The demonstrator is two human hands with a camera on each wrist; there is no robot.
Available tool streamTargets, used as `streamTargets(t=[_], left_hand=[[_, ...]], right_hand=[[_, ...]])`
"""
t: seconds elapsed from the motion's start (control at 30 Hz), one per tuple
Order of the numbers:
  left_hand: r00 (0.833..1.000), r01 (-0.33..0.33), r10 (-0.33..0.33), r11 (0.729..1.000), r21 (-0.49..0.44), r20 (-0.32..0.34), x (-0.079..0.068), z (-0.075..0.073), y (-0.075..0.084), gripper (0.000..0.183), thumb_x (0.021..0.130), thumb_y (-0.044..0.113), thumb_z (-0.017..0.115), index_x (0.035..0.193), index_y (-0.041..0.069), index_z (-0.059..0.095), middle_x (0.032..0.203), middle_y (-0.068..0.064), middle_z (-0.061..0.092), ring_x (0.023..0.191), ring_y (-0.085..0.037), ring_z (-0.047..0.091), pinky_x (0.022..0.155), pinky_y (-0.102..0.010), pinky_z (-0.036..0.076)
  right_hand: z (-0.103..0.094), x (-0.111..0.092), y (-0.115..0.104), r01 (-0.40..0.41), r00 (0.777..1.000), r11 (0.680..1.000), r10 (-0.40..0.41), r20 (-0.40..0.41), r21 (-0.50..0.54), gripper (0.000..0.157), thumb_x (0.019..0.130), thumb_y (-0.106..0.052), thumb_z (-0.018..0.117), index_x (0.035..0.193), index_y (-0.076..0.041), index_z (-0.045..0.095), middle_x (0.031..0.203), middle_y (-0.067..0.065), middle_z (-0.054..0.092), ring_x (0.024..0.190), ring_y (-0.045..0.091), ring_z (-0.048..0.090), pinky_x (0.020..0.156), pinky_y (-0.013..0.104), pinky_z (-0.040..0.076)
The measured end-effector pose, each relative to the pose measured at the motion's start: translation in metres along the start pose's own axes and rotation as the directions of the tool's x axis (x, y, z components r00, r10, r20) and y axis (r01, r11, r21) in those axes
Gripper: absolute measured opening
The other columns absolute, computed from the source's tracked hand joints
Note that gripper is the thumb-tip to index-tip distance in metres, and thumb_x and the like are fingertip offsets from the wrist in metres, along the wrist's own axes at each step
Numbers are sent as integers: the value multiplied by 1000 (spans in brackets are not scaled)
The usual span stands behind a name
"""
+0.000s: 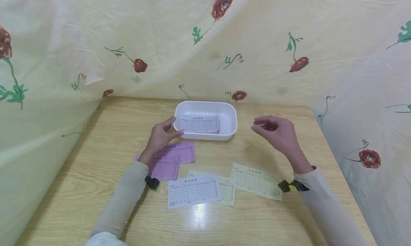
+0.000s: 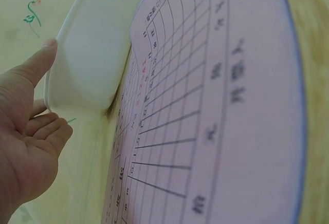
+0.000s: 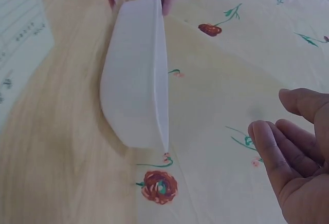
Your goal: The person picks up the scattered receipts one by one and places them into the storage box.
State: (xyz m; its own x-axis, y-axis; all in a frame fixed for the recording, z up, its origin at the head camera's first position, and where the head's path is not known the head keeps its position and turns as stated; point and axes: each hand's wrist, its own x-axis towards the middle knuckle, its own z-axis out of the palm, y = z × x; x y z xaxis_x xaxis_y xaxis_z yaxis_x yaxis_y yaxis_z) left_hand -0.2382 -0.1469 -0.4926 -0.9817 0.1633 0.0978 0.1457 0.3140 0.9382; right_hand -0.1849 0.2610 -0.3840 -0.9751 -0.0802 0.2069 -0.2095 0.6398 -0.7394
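A white plastic tub (image 1: 228,123) stands on the table toward the back, with a small stack of printed slips (image 1: 199,124) lying inside at its left. My left hand (image 1: 159,135) holds the tub's left end, the thumb at the front corner of the rim and the fingers farther back. In the left wrist view the thumb (image 2: 43,59) touches the rim. My right hand (image 1: 278,133) hovers to the right of the tub, apart from it, its fingers loosely bent with nothing between them. The right wrist view shows the tub's outer wall (image 3: 131,75).
Pink slips (image 1: 163,167) lie under and beside my left forearm. Nearer me, a white slip (image 1: 194,190) overlaps a yellow one (image 1: 227,192). Another yellow slip (image 1: 255,182) lies by my right wrist. Flowered cloth (image 1: 257,42) hangs behind and along both sides of the wooden table (image 1: 224,224).
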Motion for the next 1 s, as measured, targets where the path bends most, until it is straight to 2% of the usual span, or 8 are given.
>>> streamTargets(t=[0.27, 0.67, 1.0], left_hand=[[1000, -4, 4, 1000, -1, 9, -2, 0, 5, 79, 87, 28, 84, 151, 1, 46, 163, -12, 36, 151, -25, 35, 121, -33, 39], [1000, 9, -9, 1000, 7, -2, 0, 0, 1, 81, 85, 30, 85, 151, 3, 46, 163, -10, 36, 150, -23, 35, 121, -32, 39], [1000, -6, 6, 1000, 1, 0, 0, 1, 0, 81, 85, 29, 85, 151, 3, 46, 162, -11, 37, 150, -24, 36, 121, -32, 39]], right_hand=[[-7, -34, 19, -4, 1000, 999, 3, -3, -47, 34, 92, -36, 78, 115, -12, 77, 105, 8, 78, 81, -1, 68, 67, 13, 59], [-16, -74, 47, -121, 993, 988, 119, -24, -101, 40, 93, -40, 76, 119, -10, 75, 110, 10, 77, 82, -3, 66, 66, 14, 57], [-17, -101, 58, -215, 977, 971, 215, -9, -102, 47, 93, -44, 75, 125, -9, 72, 115, 11, 76, 86, -10, 64, 69, 14, 57]])
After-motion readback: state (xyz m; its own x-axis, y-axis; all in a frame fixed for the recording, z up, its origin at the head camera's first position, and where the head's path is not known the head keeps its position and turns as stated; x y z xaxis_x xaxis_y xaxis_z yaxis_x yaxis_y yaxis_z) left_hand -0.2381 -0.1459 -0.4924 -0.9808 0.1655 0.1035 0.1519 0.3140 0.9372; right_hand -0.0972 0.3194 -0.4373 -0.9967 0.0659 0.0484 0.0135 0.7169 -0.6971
